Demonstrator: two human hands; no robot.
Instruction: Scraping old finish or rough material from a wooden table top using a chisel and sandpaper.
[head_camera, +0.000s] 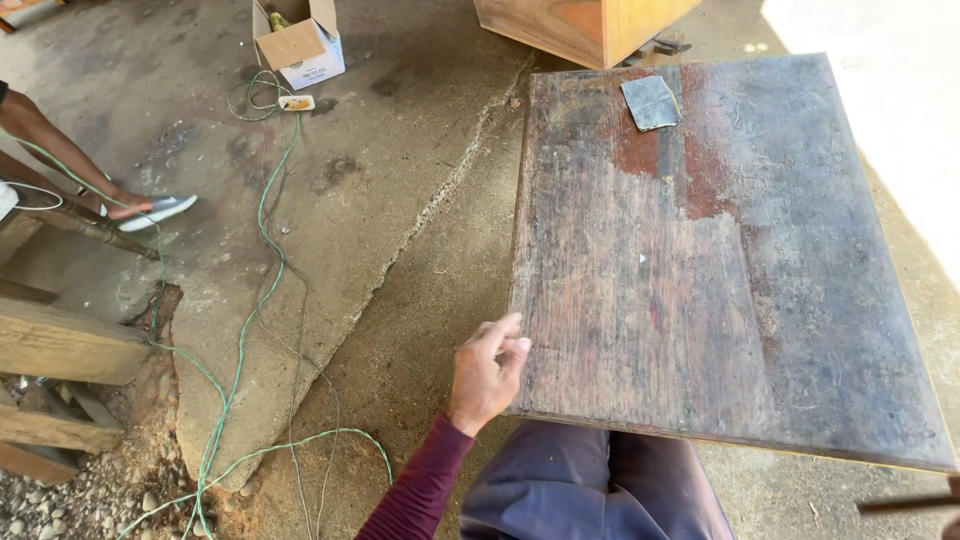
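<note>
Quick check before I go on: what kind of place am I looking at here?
Likely an open-air woodworking or furniture repair yard. A worn wooden panel with a sheet of sandpaper on it, a wooden cabinet, and a green cable across cracked concrete floor suggest it.

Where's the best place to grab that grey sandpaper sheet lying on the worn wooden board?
Probably the sandpaper sheet's near corner, coming from the person's side across the wooden board. It lies flat and thin, so pinch up a corner instead of the middle. The left hand rests at the board's near-left corner.
</note>
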